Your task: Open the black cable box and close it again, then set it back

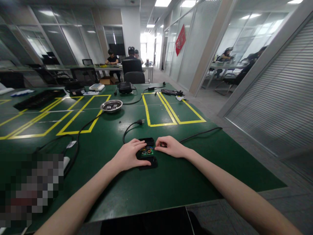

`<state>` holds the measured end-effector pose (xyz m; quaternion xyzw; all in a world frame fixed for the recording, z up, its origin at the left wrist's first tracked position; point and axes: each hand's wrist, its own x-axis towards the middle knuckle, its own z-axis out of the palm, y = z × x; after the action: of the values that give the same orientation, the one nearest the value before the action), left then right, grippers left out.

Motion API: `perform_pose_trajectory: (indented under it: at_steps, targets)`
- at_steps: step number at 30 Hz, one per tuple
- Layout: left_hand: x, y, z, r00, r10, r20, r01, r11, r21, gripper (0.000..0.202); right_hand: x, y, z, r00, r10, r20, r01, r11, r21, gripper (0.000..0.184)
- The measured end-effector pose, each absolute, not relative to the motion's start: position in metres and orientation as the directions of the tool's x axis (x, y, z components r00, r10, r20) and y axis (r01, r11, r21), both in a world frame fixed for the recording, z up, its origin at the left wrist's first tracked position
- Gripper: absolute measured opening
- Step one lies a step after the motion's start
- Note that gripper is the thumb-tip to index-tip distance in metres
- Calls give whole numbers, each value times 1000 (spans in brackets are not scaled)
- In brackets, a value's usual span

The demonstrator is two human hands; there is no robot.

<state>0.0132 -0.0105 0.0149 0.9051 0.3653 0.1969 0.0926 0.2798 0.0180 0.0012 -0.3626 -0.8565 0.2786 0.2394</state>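
Board (149, 151), green with round coils, lying on the green table (186, 182) between two black case halves (153, 162). Left hand (129, 155) spread wide across both: fingers over the far half, thumb on the near half, maybe to stop any sliding. Right hand (171, 147) just beside the board's right end, fingers bent, tips pinched narrow, perhaps for fiddly work; cannot tell what is inside. Black cord (201, 133) stretching out past that hand. Farther off, shiny round bowl (101, 106) with little metal bits (112, 107) inside, likely to keep from losing any. Brown carton (107, 80) beyond, insides too far to tell.
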Motion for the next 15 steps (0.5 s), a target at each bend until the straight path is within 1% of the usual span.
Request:
perform_pose_trajectory:
  at_steps: [5, 10, 15]
  targets:
    - [14, -11, 13, 648, 705, 290, 645, -710, 284, 72, 279, 17, 3, -615, 760, 208, 494, 578, -650, 17]
    - [16, -11, 15, 654, 704, 277, 659, -710, 247, 73, 280, 17, 3, -619, 758, 205, 496, 579, -647, 19]
    - [17, -13, 14, 647, 707, 285, 655, -707, 267, 65, 279, 16, 4, -615, 757, 219, 492, 586, -643, 20]
